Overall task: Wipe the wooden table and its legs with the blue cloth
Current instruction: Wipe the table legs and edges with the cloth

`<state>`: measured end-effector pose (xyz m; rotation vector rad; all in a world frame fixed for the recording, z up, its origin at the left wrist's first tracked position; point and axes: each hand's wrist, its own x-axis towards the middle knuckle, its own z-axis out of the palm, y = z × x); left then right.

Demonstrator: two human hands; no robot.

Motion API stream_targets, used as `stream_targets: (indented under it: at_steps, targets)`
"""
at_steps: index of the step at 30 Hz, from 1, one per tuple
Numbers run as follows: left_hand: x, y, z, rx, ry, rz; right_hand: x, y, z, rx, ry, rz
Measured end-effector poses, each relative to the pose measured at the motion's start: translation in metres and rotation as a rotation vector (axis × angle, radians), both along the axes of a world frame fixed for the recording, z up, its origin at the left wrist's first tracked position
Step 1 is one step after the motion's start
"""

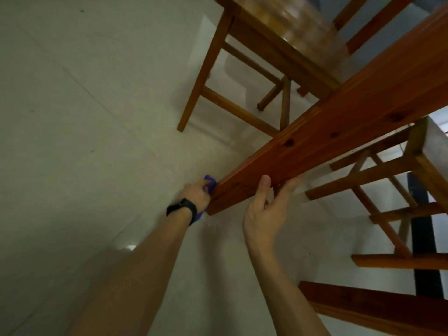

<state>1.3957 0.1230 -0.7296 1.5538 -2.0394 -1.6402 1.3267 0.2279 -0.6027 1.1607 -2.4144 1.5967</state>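
A thick reddish wooden table leg [339, 122] runs from the upper right down to the pale floor near the middle of the head view. My left hand [196, 194], with a black watch on the wrist, grips the blue cloth [209, 183] against the left side of the leg close to its foot. Only small bits of the cloth show, above the fingers and below the wrist. My right hand [264, 209] holds the leg's right side, thumb lying on its front face and fingers curled behind it.
A wooden chair [242, 69] stands beyond the leg at the upper middle. Another chair's rungs and legs [378, 190] crowd the right side. A second reddish beam [363, 304] lies low at the right. Pale tiled floor [84, 117] spreads to the left.
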Motion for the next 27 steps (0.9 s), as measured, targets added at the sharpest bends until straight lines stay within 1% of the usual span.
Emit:
stream_targets:
  at_steps: [2,4,5,6,7,8,9,10,12,13,14,15,17,18,20,22,24,27]
  targets:
    - [0.027,-0.001,-0.012,0.005,-0.183,-0.216,0.000,0.003,0.003,0.032,-0.013,0.006]
    - [0.052,0.000,-0.007,0.102,-0.255,-0.447,0.000,0.005,0.009,0.033,-0.031,0.025]
    - [0.061,0.002,0.000,0.149,-0.277,-0.523,0.000,0.005,0.011,0.037,-0.044,0.037]
    - [0.067,0.003,0.005,0.164,-0.286,-0.550,-0.002,0.006,0.010,0.049,-0.074,0.045]
    - [0.070,0.003,0.009,0.155,-0.269,-0.532,-0.003,0.010,0.005,0.069,-0.125,0.043]
    - [0.072,0.004,0.011,0.149,-0.214,-0.471,-0.003,0.016,-0.003,0.092,-0.190,0.040]
    - [0.072,0.007,0.013,0.186,-0.124,-0.356,-0.002,0.025,-0.016,0.134,-0.270,0.050]
    - [0.072,0.012,0.017,0.285,-0.012,-0.195,0.003,0.033,-0.029,0.211,-0.354,0.085]
    - [0.068,0.030,0.023,0.545,0.242,0.121,0.022,0.051,-0.058,0.405,-0.463,0.197]
    - [0.065,0.041,0.023,0.649,0.331,0.229,0.035,0.057,-0.072,0.446,-0.524,0.258]
    - [0.062,0.052,0.025,0.710,0.350,0.274,0.048,0.062,-0.083,0.430,-0.609,0.300]
    - [0.061,0.061,0.029,0.736,0.325,0.273,0.059,0.065,-0.093,0.394,-0.680,0.298]
    - [0.063,0.076,0.039,0.733,0.225,0.199,0.072,0.071,-0.104,0.345,-0.719,0.206]
    - [0.065,0.079,0.043,0.710,0.160,0.136,0.074,0.075,-0.105,0.347,-0.699,0.159]
    - [0.071,0.079,0.052,0.636,0.034,0.019,0.074,0.081,-0.103,0.389,-0.604,0.137]
    - [0.072,0.071,0.059,0.552,-0.017,-0.027,0.070,0.078,-0.101,0.430,-0.556,0.145]
    - [0.065,0.059,0.062,0.420,-0.022,-0.019,0.066,0.062,-0.097,0.430,-0.550,0.155]
    - [0.060,0.038,0.059,0.119,-0.085,-0.012,0.060,0.022,-0.088,0.486,-0.504,0.179]
